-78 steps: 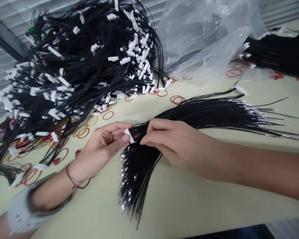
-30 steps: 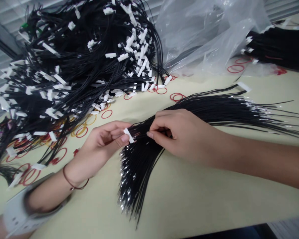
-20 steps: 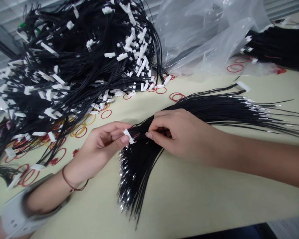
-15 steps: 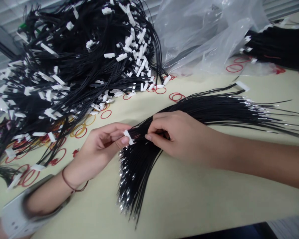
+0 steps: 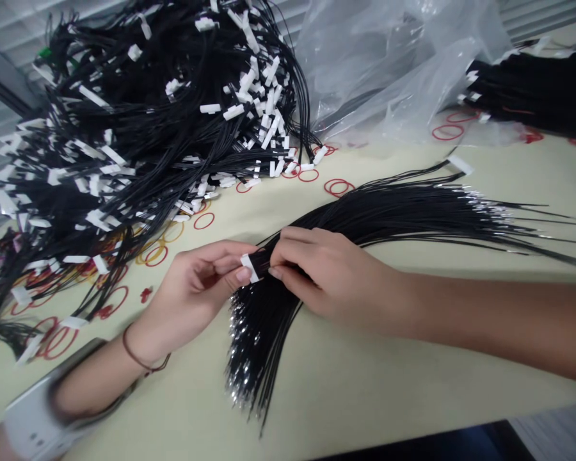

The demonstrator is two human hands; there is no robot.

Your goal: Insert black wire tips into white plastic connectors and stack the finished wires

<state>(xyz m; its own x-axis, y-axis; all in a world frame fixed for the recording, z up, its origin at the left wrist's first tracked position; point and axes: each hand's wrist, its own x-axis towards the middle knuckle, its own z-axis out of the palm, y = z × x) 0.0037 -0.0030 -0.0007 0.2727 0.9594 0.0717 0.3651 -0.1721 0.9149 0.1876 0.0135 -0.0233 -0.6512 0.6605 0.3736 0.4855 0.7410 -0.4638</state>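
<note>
Between the thumb and fingers of my left hand [image 5: 201, 282] is a small white connector [image 5: 250, 267] with black wires running from its right side. My right hand [image 5: 324, 272] pinches at a black wire close to the connector; its fingertips hide the exact grip. Below and behind both hands lies a thick bundle of black wires [image 5: 388, 211] with shiny metal terminals at both ends. Another white connector [image 5: 461, 166] lies on the bundle's far right side, with wires attached.
A large heap of black wire harnesses [image 5: 163, 115] with white connectors fills the back left. Red rubber bands [image 5: 338, 187] are scattered around it. A clear plastic bag [image 5: 388, 70] stands behind, and more black wires [image 5: 532, 89] lie at the back right.
My right hand has moved left, closer to the connector in my left hand. The left hand has hardly shifted and keeps its pinch.
</note>
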